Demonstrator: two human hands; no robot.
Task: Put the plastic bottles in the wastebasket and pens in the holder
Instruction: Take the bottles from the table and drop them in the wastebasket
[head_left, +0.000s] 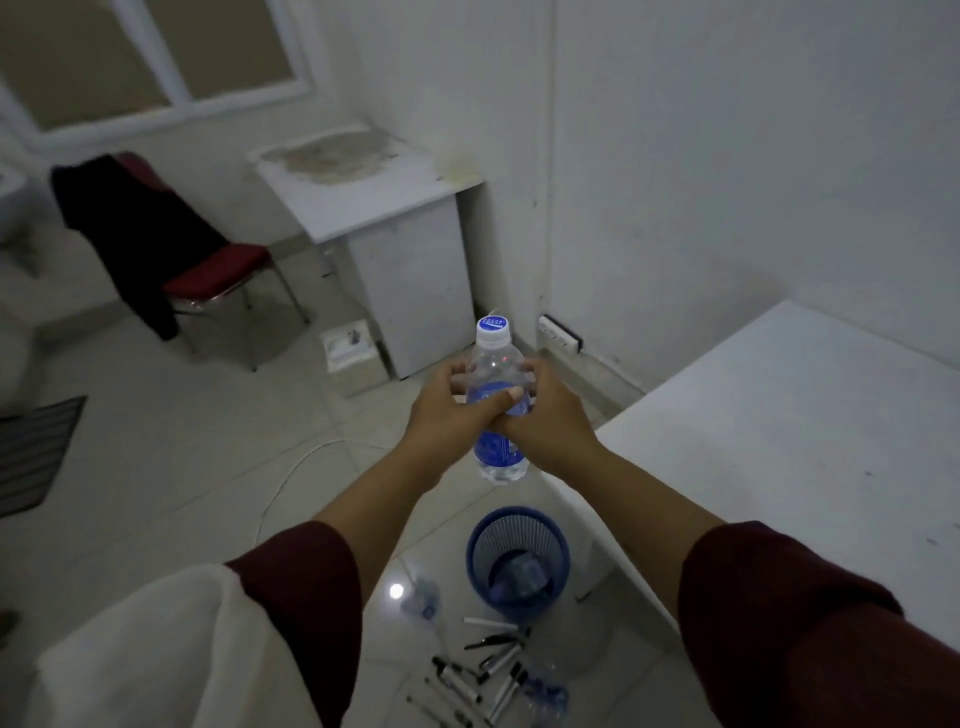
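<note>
I hold a clear plastic bottle (500, 452) with a blue label and white cap upright in front of me. My left hand (447, 415) and my right hand (545, 421) both wrap around its middle. Below it on the floor stands a blue mesh wastebasket (480, 540) with crushed bottles inside. Several pens (488, 670) lie scattered on the tiles in front of the basket. A crumpled bottle (423, 597) lies left of the basket and another bottle (545, 693) lies among the pens. No pen holder is in sight.
A white table (789, 441) fills the right side, close to the basket. A white desk (363, 197) stands in the far corner, with a red chair (218, 275) draped in a dark jacket to its left. A white cable (301, 462) runs across the floor.
</note>
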